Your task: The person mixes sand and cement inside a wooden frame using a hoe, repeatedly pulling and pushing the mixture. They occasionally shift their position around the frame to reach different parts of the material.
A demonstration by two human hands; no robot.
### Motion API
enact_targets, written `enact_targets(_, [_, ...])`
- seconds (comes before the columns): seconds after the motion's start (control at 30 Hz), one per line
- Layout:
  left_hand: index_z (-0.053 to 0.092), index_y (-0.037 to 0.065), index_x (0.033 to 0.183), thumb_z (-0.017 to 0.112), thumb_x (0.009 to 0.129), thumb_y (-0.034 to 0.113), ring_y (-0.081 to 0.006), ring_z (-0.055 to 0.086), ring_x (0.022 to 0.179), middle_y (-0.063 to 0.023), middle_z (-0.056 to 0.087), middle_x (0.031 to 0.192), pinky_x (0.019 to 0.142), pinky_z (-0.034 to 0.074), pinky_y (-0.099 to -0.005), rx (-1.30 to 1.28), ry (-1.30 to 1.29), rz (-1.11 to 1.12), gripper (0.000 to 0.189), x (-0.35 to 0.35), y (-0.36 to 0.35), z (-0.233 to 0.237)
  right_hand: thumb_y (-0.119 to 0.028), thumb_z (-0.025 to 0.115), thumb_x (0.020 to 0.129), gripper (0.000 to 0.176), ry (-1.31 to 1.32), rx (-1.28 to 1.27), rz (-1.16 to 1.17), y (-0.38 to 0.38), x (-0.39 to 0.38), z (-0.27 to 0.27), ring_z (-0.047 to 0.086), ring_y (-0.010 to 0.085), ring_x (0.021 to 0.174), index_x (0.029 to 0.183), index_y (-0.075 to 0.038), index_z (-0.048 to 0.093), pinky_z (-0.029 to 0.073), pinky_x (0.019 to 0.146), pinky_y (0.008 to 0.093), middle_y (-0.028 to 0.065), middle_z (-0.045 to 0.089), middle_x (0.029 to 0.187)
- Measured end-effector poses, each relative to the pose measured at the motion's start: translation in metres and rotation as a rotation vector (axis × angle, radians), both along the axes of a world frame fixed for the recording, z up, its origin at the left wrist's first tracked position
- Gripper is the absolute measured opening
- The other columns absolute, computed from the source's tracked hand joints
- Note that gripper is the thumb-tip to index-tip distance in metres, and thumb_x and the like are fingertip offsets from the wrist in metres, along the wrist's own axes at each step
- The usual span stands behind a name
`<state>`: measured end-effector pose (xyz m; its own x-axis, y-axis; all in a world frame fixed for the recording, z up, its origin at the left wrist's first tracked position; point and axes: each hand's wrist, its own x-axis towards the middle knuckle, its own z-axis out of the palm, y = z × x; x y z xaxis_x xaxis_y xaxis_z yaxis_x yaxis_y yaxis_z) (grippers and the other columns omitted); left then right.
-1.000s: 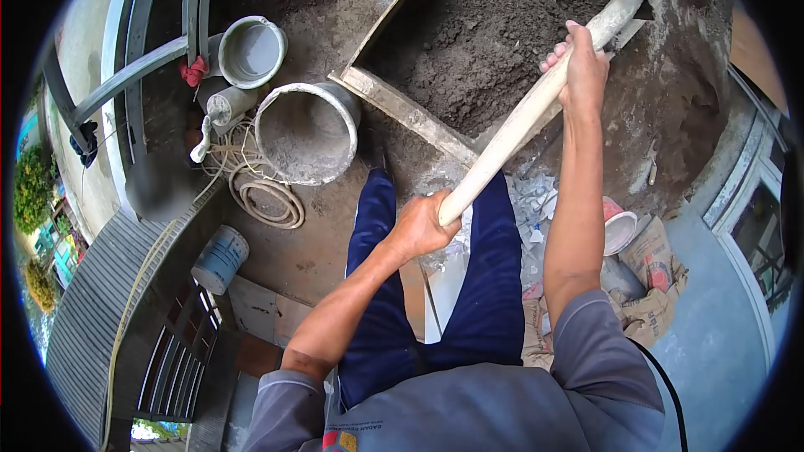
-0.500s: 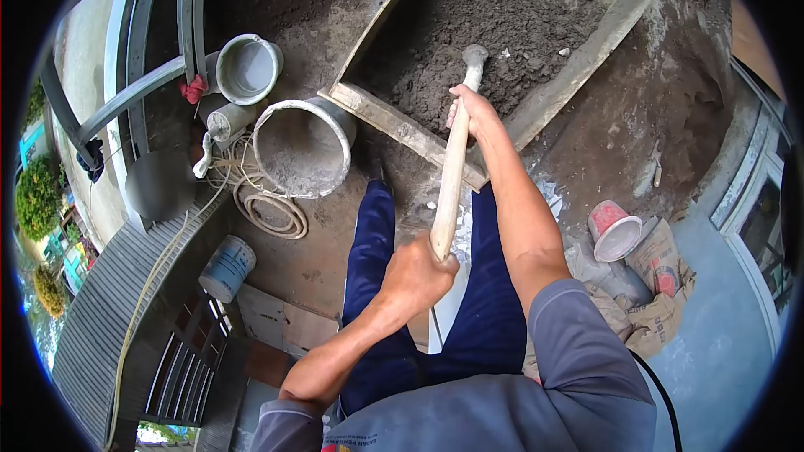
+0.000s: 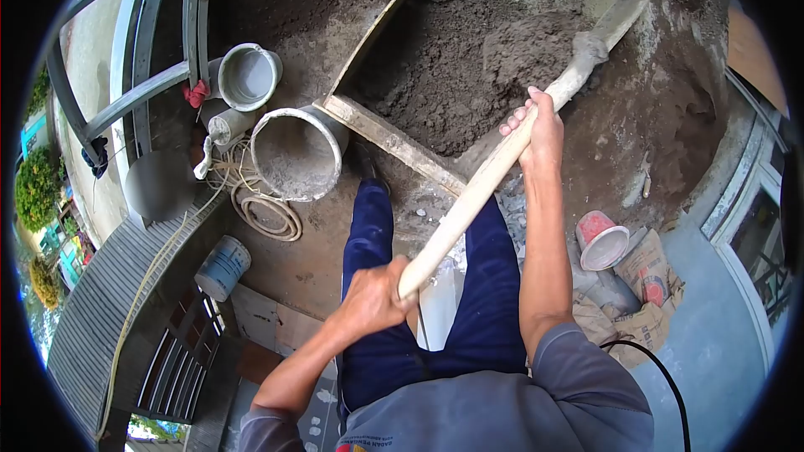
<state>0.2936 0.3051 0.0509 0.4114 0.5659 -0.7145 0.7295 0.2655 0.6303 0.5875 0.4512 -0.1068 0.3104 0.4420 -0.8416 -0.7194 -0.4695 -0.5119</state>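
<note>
I stand over a wooden-framed mixing box (image 3: 394, 141) filled with dark sandy mortar (image 3: 469, 59). A long pale wooden tool handle (image 3: 469, 201) runs from my waist up to the right, and its mortar-caked head (image 3: 590, 48) rests by the box's right board. My left hand (image 3: 373, 297) grips the near end of the handle. My right hand (image 3: 536, 130) grips it higher up, close to the head. My legs in blue trousers (image 3: 373, 251) stand just below the box.
A large mortar-coated bucket (image 3: 297, 152) stands left of the box, with a smaller grey bucket (image 3: 249, 75) behind it and coiled hose (image 3: 268, 213) beside it. A blue pail (image 3: 222, 268) lies lower left. A red cup (image 3: 603, 243) and cement sacks (image 3: 641, 285) lie at right.
The handle has swung from near upright over the box's middle to slanting right, its head now at the right board. My right hand moved right and my left hand dropped lower.
</note>
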Motion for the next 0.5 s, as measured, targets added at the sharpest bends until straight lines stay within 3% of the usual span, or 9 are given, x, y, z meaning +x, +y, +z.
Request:
enact_targets(0.07, [0.059, 0.006, 0.105, 0.072, 0.084, 0.017, -0.0443, 0.070, 0.082, -0.0211, 0.070, 0.082, 0.072, 0.053, -0.0546, 0.052, -0.038, 0.004, 0.028, -0.028, -0.023, -0.111, -0.023, 0.069, 0.093, 0.025, -0.133, 0.009, -0.011, -0.004, -0.015, -0.015, 0.053, 0.0191, 0.054, 0.085, -0.006, 0.051, 0.049, 0.050, 0.0393, 0.0051, 0.051, 0.067])
enact_targets(0.1, [0.059, 0.005, 0.104, 0.072, 0.084, 0.018, -0.0442, 0.070, 0.088, -0.0195, 0.070, 0.084, 0.080, 0.052, -0.0549, 0.062, -0.080, -0.011, 0.027, -0.032, -0.029, -0.164, -0.022, 0.069, 0.094, 0.025, -0.209, 0.030, -0.021, 0.001, -0.021, -0.022, 0.053, 0.0192, 0.053, 0.086, -0.005, 0.052, 0.050, 0.049, 0.0394, 0.0054, 0.051, 0.067])
enact_targets(0.17, [0.060, 0.006, 0.106, 0.072, 0.084, 0.019, -0.0430, 0.068, 0.094, -0.0196, 0.071, 0.088, 0.090, 0.048, -0.0522, -0.004, -0.128, -0.051, 0.028, -0.028, -0.026, -0.218, -0.017, 0.066, 0.095, 0.023, -0.343, 0.107, -0.019, 0.002, -0.026, -0.029, 0.052, 0.0185, 0.047, 0.093, 0.002, 0.054, 0.050, 0.045, 0.0369, 0.0063, 0.051, 0.064])
enact_targets(0.3, [0.064, 0.005, 0.105, 0.072, 0.084, 0.018, -0.0422, 0.068, 0.095, -0.0213, 0.072, 0.091, 0.093, 0.047, -0.0496, 0.087, -0.104, 0.084, 0.026, -0.016, -0.007, -0.253, -0.016, 0.065, 0.096, 0.021, -0.475, 0.221, -0.005, 0.025, -0.045, 0.009, 0.053, 0.0187, 0.050, 0.095, 0.001, 0.054, 0.050, 0.048, 0.0364, 0.0061, 0.051, 0.065])
enact_targets(0.4, [0.066, 0.003, 0.100, 0.071, 0.083, 0.015, -0.0438, 0.069, 0.093, -0.0235, 0.072, 0.091, 0.088, 0.050, -0.0510, 0.202, -0.168, -0.007, 0.021, -0.022, 0.008, -0.231, -0.018, 0.065, 0.097, 0.022, -0.493, 0.257, 0.013, 0.040, -0.056, 0.028, 0.051, 0.0187, 0.052, 0.092, -0.002, 0.052, 0.047, 0.050, 0.0370, 0.0050, 0.049, 0.066])
enact_targets(0.5, [0.066, 0.001, 0.098, 0.069, 0.082, 0.013, -0.0458, 0.070, 0.089, -0.0265, 0.071, 0.089, 0.081, 0.053, -0.0512, -0.012, -0.222, 0.190, 0.020, -0.044, -0.009, -0.193, -0.019, 0.066, 0.096, 0.024, -0.414, 0.204, 0.063, 0.041, -0.075, -0.006, 0.051, 0.0181, 0.045, 0.098, 0.001, 0.052, 0.048, 0.042, 0.0359, 0.0066, 0.052, 0.064])
